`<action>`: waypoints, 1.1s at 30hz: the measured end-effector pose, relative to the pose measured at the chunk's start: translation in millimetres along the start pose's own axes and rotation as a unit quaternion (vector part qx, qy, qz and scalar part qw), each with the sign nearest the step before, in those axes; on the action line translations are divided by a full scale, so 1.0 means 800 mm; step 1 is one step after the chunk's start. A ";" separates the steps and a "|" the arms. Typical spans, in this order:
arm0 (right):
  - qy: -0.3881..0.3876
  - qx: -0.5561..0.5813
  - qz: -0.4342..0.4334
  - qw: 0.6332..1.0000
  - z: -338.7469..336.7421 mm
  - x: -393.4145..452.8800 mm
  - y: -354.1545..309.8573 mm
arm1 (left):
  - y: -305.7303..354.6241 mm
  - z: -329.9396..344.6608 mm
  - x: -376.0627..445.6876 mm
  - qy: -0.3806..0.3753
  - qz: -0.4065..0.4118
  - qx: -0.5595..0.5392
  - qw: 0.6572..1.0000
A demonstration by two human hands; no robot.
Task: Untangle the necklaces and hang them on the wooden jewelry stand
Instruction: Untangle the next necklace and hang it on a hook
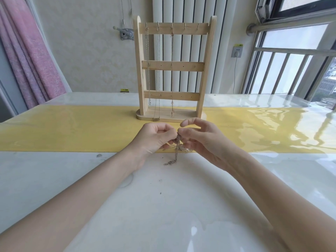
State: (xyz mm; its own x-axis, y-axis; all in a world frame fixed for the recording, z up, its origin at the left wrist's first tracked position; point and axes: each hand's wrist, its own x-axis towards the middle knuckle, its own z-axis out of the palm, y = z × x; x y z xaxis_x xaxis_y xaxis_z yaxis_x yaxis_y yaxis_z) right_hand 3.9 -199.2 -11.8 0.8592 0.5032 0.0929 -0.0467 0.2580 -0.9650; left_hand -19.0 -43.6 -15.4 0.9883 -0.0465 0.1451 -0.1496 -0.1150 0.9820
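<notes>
A tangled chain (177, 148) is pinched between left hand (154, 138) and right hand (197, 140) fingertips, held taut so knots can be teased apart.

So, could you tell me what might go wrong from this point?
Both the left hand and the right hand pinch the tangled chains at nearly one spot; pulling apart there could tighten the knot. The loose end trails on the table and might snag. Three necklaces already hang on the stand; reaching for a free hook could knock them off.
</notes>
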 end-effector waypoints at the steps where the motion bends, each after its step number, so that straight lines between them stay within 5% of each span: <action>1: -0.004 0.012 0.004 1.000 0.000 0.000 0.000 | 0.000 -0.001 -0.001 -0.012 0.008 0.005 1.000; 4: 0.002 0.056 0.003 0.998 0.002 0.002 0.001 | 0.003 0.004 -0.003 -0.008 0.049 0.014 0.999; 8: 0.051 0.113 -0.003 0.992 0.007 0.005 0.005 | 0.004 0.016 -0.002 0.087 0.109 0.068 0.988; 11: 0.097 0.067 -0.036 0.992 0.013 0.004 0.012 | -0.001 0.024 0.001 0.133 0.032 -0.005 0.991; 16: 0.135 -0.027 -0.089 0.986 0.019 0.000 0.014 | 0.000 0.023 0.006 0.111 -0.058 -0.148 0.981; 22: 0.144 -0.024 -0.057 0.988 0.021 0.000 0.013 | 0.008 0.020 0.002 0.074 -0.003 0.015 0.997; 29: 0.129 -0.023 -0.053 0.990 0.030 0.002 0.010 | 0.016 0.016 0.009 0.080 -0.112 -0.266 0.954; 33: 0.131 -0.048 -0.035 0.990 0.031 0.005 0.013 | 0.019 0.016 0.004 0.058 -0.048 -0.176 0.981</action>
State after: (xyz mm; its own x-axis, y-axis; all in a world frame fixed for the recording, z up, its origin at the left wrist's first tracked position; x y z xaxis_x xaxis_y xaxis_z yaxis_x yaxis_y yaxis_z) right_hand -6.2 -174.1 -15.5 0.9617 0.2530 0.1053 0.0550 0.1980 -0.9787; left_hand -18.5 -58.5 -2.0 0.9971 0.0633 0.0433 -0.0573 0.2381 0.9695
